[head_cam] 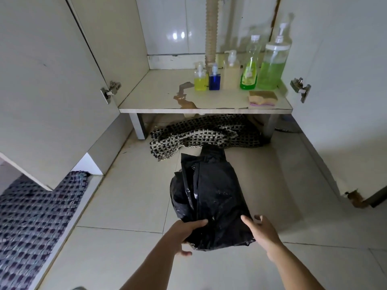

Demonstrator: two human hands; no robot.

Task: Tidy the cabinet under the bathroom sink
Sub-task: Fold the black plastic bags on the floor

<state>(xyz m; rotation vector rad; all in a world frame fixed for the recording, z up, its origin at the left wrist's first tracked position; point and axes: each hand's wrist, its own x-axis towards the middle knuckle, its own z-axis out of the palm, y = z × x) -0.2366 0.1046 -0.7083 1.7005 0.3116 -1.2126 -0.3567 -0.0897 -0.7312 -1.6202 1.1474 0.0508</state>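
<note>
Head view. Cabinet (pixel 134 59): both doors open, shelf (pixel 159 97) stained and peeling. Black-and-white woven mat (pixel 201 132): crumpled on the floor under the shelf. Black plastic bag (pixel 211 197): on the tiles before the cabinet, held at its near end. Bottles, right rear of shelf: large green pump bottle (pixel 272 68), green bottle (pixel 249 74), beige (pixel 231 74), blue (pixel 214 80), yellow (pixel 200 80). Sponge (pixel 262 97): shelf front right. Left hand (pixel 184 231): fingers curled on the bag's edge. Right hand (pixel 263 231): fingers gripping the bag's right corner.
</note>
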